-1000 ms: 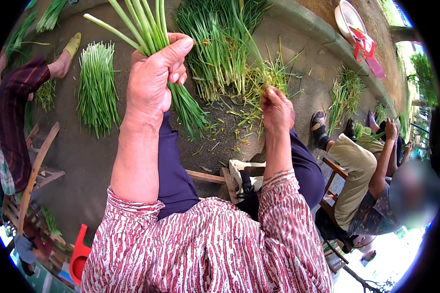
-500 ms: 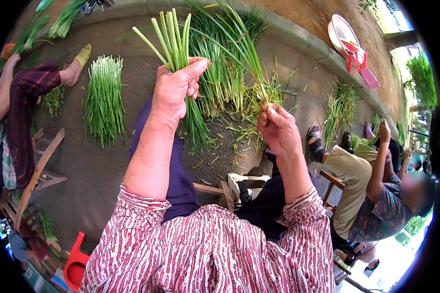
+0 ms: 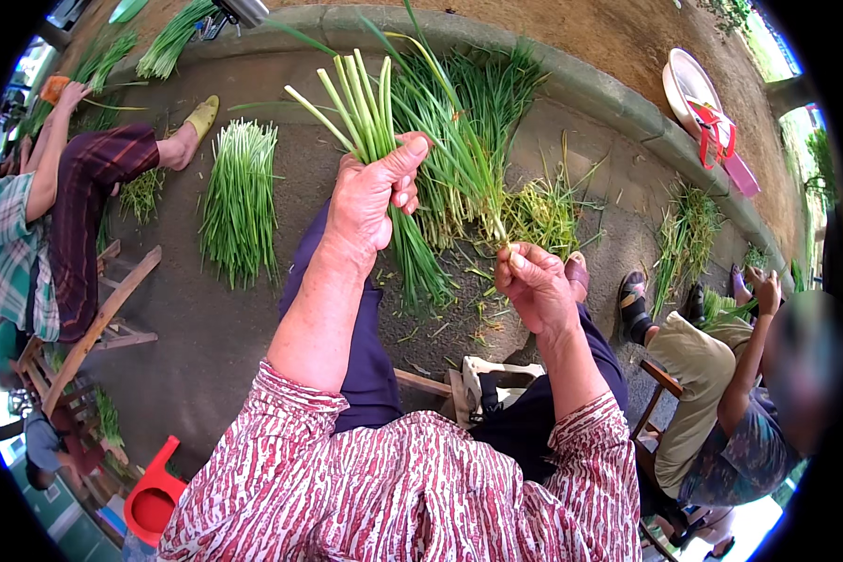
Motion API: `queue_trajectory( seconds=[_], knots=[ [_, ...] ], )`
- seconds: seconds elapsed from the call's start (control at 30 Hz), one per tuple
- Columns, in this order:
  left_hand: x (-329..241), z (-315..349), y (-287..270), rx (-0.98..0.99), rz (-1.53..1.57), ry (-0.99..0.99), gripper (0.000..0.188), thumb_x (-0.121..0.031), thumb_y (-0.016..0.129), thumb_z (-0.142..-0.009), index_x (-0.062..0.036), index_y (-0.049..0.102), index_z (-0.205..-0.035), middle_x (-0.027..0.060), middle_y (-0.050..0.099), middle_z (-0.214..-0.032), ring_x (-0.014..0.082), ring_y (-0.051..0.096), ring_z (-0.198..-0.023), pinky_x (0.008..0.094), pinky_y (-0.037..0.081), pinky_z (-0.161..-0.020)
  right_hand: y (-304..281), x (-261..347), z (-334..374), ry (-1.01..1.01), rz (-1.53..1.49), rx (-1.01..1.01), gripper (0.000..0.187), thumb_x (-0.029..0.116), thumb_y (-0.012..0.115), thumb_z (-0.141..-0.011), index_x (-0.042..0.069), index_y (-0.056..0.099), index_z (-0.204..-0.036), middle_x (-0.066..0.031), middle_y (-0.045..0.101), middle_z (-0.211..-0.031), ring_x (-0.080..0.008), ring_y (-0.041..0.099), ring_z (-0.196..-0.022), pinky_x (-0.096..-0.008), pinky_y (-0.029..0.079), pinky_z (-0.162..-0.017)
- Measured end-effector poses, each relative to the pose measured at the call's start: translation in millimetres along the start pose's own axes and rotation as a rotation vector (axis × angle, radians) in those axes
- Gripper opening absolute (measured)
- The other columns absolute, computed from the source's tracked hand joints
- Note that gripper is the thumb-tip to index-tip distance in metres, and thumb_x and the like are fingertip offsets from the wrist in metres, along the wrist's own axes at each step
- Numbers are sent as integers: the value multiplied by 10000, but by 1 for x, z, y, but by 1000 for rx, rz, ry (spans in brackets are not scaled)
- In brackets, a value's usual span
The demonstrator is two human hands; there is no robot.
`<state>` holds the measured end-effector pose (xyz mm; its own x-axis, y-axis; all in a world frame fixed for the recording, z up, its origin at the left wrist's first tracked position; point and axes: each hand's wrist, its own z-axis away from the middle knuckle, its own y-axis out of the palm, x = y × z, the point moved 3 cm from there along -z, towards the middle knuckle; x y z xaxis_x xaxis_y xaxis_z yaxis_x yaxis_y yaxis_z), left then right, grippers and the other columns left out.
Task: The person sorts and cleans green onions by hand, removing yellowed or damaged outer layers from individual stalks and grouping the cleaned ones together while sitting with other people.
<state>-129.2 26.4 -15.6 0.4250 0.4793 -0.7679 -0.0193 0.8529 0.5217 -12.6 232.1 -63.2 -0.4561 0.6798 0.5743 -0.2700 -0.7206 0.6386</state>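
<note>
rough concrete ground | left hand clenches smooth green stalks | right hand pinches blade

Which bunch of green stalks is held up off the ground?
The bunch gripped in the left hand; the other bunches, like the neat one, lie on the ground.

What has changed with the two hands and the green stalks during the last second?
The left hand keeps its grip on the bunch of green stalks, now fanned more apart. The right hand has dropped lower and pinches a single stalk. The neat pile of stalks on the ground and both seated co-workers stayed put.
</note>
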Motion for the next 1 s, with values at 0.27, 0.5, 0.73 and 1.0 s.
queue_trajectory(
  seconds=[0.27,0.5,0.73,1.0],
  knots=[
    [3,2,3,10,-94,10,233,-139,692,-821,-4,614,-994,40,619,-790,29,417,-457,215,365,-437,-1,-5,-1,-29,87,62,172,102,666,-838,-12,625,-960,-39,628,-849,-110,552,-692,-225,438,-631],
    [12,2,12,144,-36,-94,208,-75,685,-809,-28,585,-985,89,659,-919,44,435,-471,224,389,-460,10,-4,-1,-51,335,69,212,149,673,-835,-33,663,-944,-28,627,-778,-88,531,-693,-219,411,-635],
    [20,-2,11,111,-124,77,143,-74,728,-772,-18,650,-878,7,599,-686,68,484,-492,218,399,-452,18,26,-2,-193,810,-61,464,325,738,-763,-23,636,-1053,-40,637,-875,-120,570,-793,-267,450,-791],
    [29,5,23,40,-181,65,149,-113,755,-752,-42,666,-849,2,618,-686,79,534,-513,206,400,-442,31,31,-12,-383,690,-184,256,201,689,-793,-7,624,-927,-25,617,-845,-93,547,-795,-240,425,-734]
  ],
)
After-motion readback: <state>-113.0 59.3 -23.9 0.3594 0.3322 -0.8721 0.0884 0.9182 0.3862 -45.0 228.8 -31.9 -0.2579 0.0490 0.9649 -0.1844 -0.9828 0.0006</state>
